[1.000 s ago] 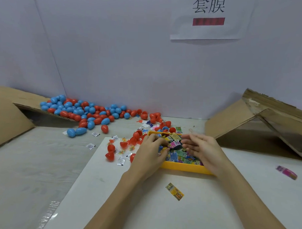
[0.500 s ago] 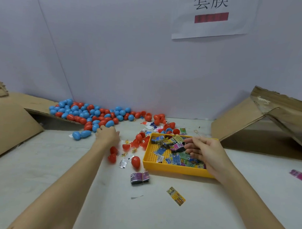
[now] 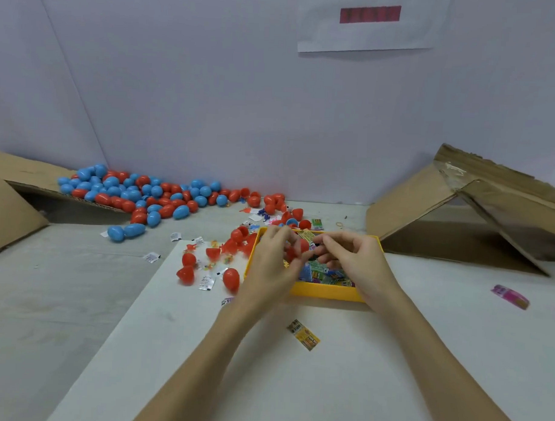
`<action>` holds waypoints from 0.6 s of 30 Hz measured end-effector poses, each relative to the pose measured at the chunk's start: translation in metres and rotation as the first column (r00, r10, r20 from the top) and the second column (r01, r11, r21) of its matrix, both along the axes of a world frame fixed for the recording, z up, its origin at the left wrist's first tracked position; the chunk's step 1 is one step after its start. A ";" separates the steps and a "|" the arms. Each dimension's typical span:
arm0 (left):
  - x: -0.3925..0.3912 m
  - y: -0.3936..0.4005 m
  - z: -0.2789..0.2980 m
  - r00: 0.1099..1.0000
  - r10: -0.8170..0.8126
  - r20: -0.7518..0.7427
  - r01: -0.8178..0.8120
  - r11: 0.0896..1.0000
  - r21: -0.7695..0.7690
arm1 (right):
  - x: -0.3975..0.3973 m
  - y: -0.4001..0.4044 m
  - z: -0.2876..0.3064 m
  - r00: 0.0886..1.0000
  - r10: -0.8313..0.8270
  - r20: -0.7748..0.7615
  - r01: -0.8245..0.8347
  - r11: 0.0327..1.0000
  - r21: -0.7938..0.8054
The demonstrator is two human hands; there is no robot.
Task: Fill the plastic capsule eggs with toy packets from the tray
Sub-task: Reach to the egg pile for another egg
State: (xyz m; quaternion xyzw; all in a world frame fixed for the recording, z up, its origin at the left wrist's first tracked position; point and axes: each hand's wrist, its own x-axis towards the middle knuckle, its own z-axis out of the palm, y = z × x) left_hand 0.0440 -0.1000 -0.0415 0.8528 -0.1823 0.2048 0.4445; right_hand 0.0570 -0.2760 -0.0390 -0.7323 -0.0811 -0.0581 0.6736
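Both of our hands meet over the yellow tray (image 3: 327, 290), and we judge the step in hand to be the loading of one capsule: our left hand (image 3: 272, 263) has its fingers curled round a red egg half (image 3: 295, 250), held just above the tray's left part, while our right hand (image 3: 350, 260) has its fingers bent and its fingertips drawn together toward that half, as if pinching a packet, though we cannot tell whether anything is actually between them. The toy packets (image 3: 322, 273) lie in a loose heap inside the tray, partly hidden under our hands. What the next move calls for, as we read it, is pressing a folded packet into the open half and then finding a matching half to close it; loose red halves (image 3: 213, 253) lie just left of the tray, near at hand. Filled or whole eggs, blue and red (image 3: 144, 196), are piled along the back wall to the left, well apart from us. For room, the tray's raised rim hems our wrists on the near side, a cardboard flap (image 3: 458, 216) slopes down close to the tray's right, and a stray packet (image 3: 303, 334) lies on the white sheet (image 3: 295, 384) between our forearms.
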 end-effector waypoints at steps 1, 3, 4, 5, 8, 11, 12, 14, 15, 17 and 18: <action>-0.003 -0.005 -0.004 0.999 -0.012 0.044 0.010 0.999 0.039 | -0.002 0.000 0.000 1.000 0.007 0.025 -0.007 1.000 -0.025; -0.004 -0.006 -0.007 0.996 -0.041 0.074 0.037 0.998 0.053 | -0.003 0.001 0.001 0.999 0.031 0.042 -0.028 0.997 -0.074; -0.004 -0.003 -0.007 0.996 -0.059 0.069 0.057 0.998 0.036 | -0.004 0.002 0.002 0.998 0.054 0.040 -0.050 0.994 -0.098; -0.005 -0.001 -0.007 0.995 -0.079 0.060 0.079 0.997 0.010 | -0.005 0.002 0.003 0.996 0.079 0.033 -0.075 0.990 -0.118; -0.008 0.004 -0.006 0.992 -0.116 0.055 0.120 0.989 -0.086 | -0.005 0.003 0.007 0.993 0.121 0.003 -0.120 0.985 -0.120; -0.007 0.005 -0.004 0.991 -0.132 -0.016 0.127 0.974 -0.188 | -0.006 -0.001 0.009 0.991 0.133 -0.010 -0.133 0.989 -0.066; -0.006 0.007 -0.002 0.985 -0.157 -0.065 0.137 0.960 -0.242 | -0.005 -0.002 0.009 0.990 0.138 -0.016 -0.138 0.989 -0.048; -0.004 0.012 0.001 0.964 -0.223 -0.143 0.164 0.927 -0.337 | -0.005 -0.003 0.008 0.987 0.158 -0.028 -0.158 0.987 -0.021; -0.004 0.014 0.002 0.956 -0.245 -0.161 0.175 0.918 -0.356 | -0.004 -0.004 0.008 0.985 0.168 -0.034 -0.169 0.986 -0.015; -0.005 0.016 0.002 0.950 -0.256 -0.181 0.170 0.907 -0.386 | -0.004 -0.004 0.008 0.983 0.180 -0.044 -0.181 0.983 -0.017; -0.006 0.016 0.002 0.949 -0.254 -0.188 0.158 0.896 -0.415 | -0.003 -0.004 0.009 0.982 0.184 -0.050 -0.185 0.982 -0.023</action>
